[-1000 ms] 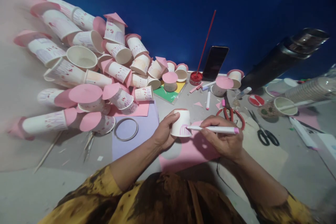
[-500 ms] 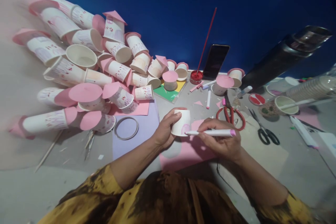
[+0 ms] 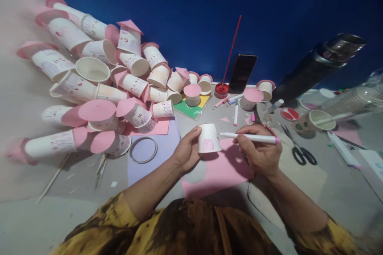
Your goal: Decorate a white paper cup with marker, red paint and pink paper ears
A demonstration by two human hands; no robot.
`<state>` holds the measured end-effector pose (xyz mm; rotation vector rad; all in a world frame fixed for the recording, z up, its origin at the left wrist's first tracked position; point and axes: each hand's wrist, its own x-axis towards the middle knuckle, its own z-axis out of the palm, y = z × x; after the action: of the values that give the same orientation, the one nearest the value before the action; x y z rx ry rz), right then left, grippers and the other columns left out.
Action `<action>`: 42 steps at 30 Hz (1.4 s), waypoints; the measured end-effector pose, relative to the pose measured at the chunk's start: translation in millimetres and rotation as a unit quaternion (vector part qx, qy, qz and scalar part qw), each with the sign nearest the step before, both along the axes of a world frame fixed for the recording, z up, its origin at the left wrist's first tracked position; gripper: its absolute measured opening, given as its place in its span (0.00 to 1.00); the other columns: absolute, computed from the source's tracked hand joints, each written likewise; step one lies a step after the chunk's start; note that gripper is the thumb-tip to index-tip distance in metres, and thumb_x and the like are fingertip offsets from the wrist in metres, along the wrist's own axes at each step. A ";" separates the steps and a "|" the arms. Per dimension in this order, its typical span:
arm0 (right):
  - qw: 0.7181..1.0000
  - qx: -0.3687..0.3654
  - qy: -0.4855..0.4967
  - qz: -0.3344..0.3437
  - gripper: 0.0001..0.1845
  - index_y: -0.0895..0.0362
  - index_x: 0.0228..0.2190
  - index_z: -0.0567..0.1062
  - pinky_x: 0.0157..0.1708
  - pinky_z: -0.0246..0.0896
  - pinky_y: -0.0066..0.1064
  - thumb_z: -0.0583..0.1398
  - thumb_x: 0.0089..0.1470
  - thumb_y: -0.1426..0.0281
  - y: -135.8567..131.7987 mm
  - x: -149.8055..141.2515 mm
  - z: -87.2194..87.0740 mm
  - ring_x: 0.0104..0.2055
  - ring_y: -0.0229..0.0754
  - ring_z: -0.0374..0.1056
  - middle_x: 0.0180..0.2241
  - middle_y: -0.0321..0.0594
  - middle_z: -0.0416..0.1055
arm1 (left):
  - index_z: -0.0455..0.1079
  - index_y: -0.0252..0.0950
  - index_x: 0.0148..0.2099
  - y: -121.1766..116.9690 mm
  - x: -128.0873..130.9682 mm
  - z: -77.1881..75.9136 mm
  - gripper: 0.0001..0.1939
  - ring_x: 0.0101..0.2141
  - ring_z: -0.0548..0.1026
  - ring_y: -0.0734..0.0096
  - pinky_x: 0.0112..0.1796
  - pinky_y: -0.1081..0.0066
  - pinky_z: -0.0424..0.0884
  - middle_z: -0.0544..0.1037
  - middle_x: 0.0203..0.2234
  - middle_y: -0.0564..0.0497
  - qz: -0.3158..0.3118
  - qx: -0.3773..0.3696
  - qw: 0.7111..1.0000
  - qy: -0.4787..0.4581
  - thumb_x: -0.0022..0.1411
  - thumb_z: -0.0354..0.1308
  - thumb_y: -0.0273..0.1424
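Note:
My left hand [image 3: 189, 149] grips a small white paper cup [image 3: 208, 133] by its left side, wide rim down. A pink arched shape is drawn low on the cup's wall. In my right hand [image 3: 261, 149] is a white felt-tip marker [image 3: 254, 137] with a pink end; its tip points left, just off the cup's right side. Beneath both hands lies a sheet of pink paper [image 3: 221, 173] with a round cut-out. A purple sheet [image 3: 143, 173] is partly under it, with a roll of tape [image 3: 143, 149] on top.
Decorated paper cups with pink paper roofs [image 3: 97, 110] crowd the left. At the back stand a red pot [image 3: 221, 89] with a stick and a leaning phone [image 3: 243, 73]. Scissors [image 3: 299, 151], a dark flask [image 3: 317, 63] and stacked cups [image 3: 350, 101] are at right.
The marker has moved right, away from the cup's wall, with my right hand. The cup has turned and tilted a little, and the arched shape looks more filled with pink.

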<state>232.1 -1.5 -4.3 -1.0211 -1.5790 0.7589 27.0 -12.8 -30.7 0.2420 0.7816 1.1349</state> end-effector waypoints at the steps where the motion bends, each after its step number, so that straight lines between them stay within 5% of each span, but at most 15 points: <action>1: 1.000 -0.003 0.007 -0.006 0.04 0.54 0.38 0.80 0.22 0.66 0.29 0.66 0.60 0.68 1.2 0.0 -2.5 0.24 0.40 0.73 0.27 0.37 0.77 | 0.75 0.31 0.54 0.2 -0.3 0.5 0.20 0.35 0.82 0.60 0.39 0.63 0.79 0.83 0.36 0.44 -0.011 -0.006 1.000 -0.011 0.63 0.66 0.36; 9: 0.994 -0.077 0.073 -0.008 0.07 0.56 0.35 0.78 0.20 0.63 0.26 0.67 0.60 0.65 10.8 -2.8 -8.4 0.21 0.36 0.68 0.24 0.36 0.76 | 0.75 0.33 0.54 -1.9 -1.2 -0.7 0.21 0.34 0.82 0.60 0.37 0.63 0.79 0.82 0.35 0.45 -0.020 0.009 1.000 0.013 0.61 0.67 0.37; 21: 0.997 -0.041 0.041 0.056 0.02 0.54 0.33 0.79 0.21 0.61 0.27 0.67 0.56 0.69 6.6 0.5 -4.5 0.22 0.36 0.66 0.26 0.35 0.75 | 0.73 0.32 0.46 1.8 -1.4 1.5 0.14 0.31 0.83 0.60 0.35 0.65 0.80 0.83 0.33 0.44 -0.004 -0.021 1.000 -0.008 0.62 0.66 0.34; 33: 0.995 -0.072 0.026 0.068 0.04 0.55 0.36 0.79 0.22 0.60 0.28 0.65 0.57 0.68 9.0 2.1 -4.2 0.22 0.36 0.66 0.27 0.35 0.75 | 0.73 0.28 0.49 2.4 -5.0 10.2 0.15 0.34 0.83 0.55 0.37 0.58 0.82 0.83 0.34 0.39 -0.004 -0.063 0.998 0.014 0.71 0.56 0.36; 38: 0.997 -0.011 -0.071 -0.024 0.04 0.54 0.37 0.81 0.33 0.70 0.31 0.64 0.59 0.70 21.6 20.1 -0.1 0.32 0.42 0.76 0.34 0.38 0.81 | 0.74 0.28 0.49 5.7 -6.8 13.8 0.13 0.34 0.84 0.53 0.38 0.51 0.83 0.83 0.36 0.39 0.024 -0.079 0.996 0.045 0.70 0.57 0.34; 42: 0.979 0.096 -0.167 -0.063 0.06 0.54 0.40 0.80 0.43 0.72 0.36 0.62 0.63 0.71 28.8 39.7 -16.8 0.40 0.45 0.79 0.38 0.42 0.83 | 0.73 0.28 0.51 6.9 -7.7 17.2 0.15 0.34 0.84 0.52 0.38 0.47 0.83 0.84 0.36 0.37 0.013 -0.092 0.994 0.064 0.71 0.55 0.34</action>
<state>271.8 27.3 -21.1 -1.1350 -1.8126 0.3509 19.3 -5.9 -13.5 0.1521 1.0002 1.0726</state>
